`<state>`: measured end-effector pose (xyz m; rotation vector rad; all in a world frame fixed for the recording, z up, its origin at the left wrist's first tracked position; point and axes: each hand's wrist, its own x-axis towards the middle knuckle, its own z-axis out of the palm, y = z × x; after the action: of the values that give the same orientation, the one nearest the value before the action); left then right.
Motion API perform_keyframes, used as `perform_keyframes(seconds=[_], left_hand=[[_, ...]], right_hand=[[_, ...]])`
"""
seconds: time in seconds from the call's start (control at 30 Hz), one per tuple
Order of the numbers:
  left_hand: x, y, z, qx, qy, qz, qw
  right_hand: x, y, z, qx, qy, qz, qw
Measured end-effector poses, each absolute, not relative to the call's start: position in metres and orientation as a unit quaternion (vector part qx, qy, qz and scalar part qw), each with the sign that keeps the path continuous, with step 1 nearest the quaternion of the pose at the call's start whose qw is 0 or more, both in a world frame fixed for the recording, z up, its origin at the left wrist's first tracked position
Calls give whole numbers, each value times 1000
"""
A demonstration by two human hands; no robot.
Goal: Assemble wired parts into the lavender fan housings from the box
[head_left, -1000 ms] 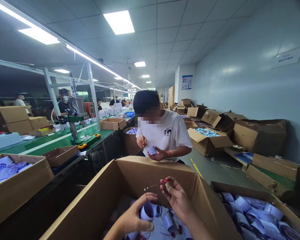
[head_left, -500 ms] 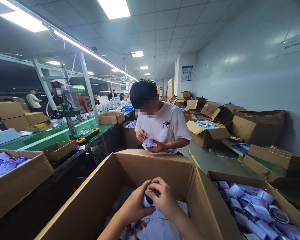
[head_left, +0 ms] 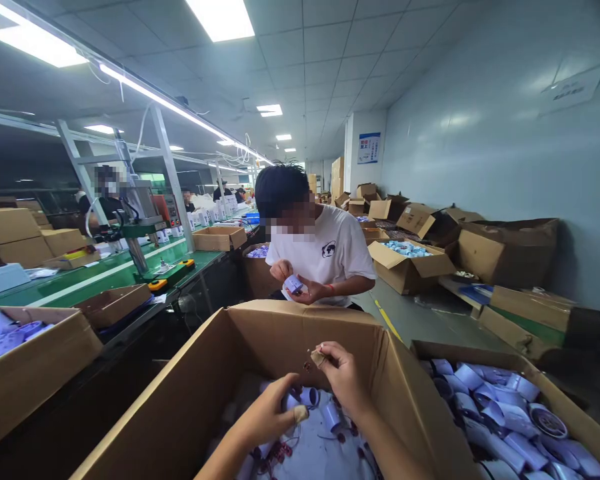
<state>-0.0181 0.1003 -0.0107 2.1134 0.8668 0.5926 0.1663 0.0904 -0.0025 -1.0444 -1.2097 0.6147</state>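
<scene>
My left hand (head_left: 275, 408) is inside the big cardboard box, its thumb and fingers spread apart, with a tan cover on the thumb tip. Beside its fingers lie a pale lavender cylindrical housing (head_left: 309, 397) with an open end, and a second housing (head_left: 331, 416) further right. My right hand (head_left: 344, 375) is raised above them, thumb and fingertips pinched together. A tan cover (head_left: 319, 359) shows at that pinch. Close to its fingertips is a small reddish piece (head_left: 307, 366), blurred; whether the fingers hold it is unclear. Small dark-red parts with thin wires (head_left: 280, 451) lie in the box.
The cardboard box walls (head_left: 300, 327) surround my hands. A carton of white housings (head_left: 510, 407) stands right, another carton (head_left: 35, 360) left. Across the box a person in a white T-shirt (head_left: 325, 250) handles a similar housing (head_left: 293, 283). A green conveyor line (head_left: 115, 267) runs left.
My hands have parted: the right has moved up and right, while the left has opened from around the housing. More housings in the box are uncovered. The view has shifted slightly.
</scene>
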Motion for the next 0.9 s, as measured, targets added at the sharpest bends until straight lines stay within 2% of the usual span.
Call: perform_keyframes(seconds=[0.27,0.5,0.63,0.9], left_hand=[[-10,99,-19,817,347,304,345],[-6,106,-23,773,395,357,345],[-3,111,-20,734,405,381,390],[-2,113,-24,633,369,366,574]], right_hand=[[154,87,-3,-438,-541,319,644],[156,84,2,-458,-519,289,661],[153,81,5,-466,-521,264,665],[161,82,2,-520,-553,232,609]])
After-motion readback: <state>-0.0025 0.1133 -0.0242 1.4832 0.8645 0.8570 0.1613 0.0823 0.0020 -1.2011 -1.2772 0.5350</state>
